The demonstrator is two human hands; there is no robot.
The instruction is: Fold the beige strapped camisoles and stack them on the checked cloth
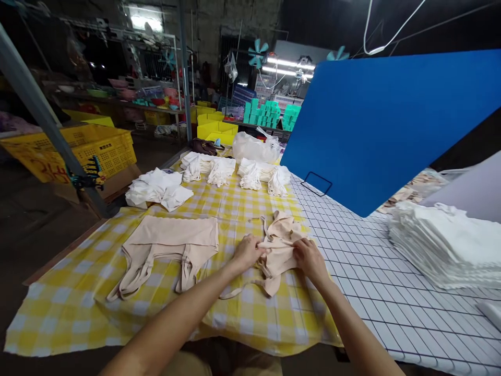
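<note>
Both hands (pixel 277 253) on soft, crumpled beige garment (pixel 279 243)

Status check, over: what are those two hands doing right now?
Left hand and right hand both pinching the crumpled beige garment. It lies on the checked cloth. Nothing in the way.

soft matt beige cloth garment (pixel 279 245) lies on a yellow checked cloth (pixel 235 209), beside a smooth blue plastic board (pixel 383 125).

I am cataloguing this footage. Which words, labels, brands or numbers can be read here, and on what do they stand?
Yellow crate: red painted marks on its side, perhaps digits, too blurred to read.
Beige garment under both hands: no label shows.
White stack, blue board: no text.
Far shelves: too small to read.
</note>
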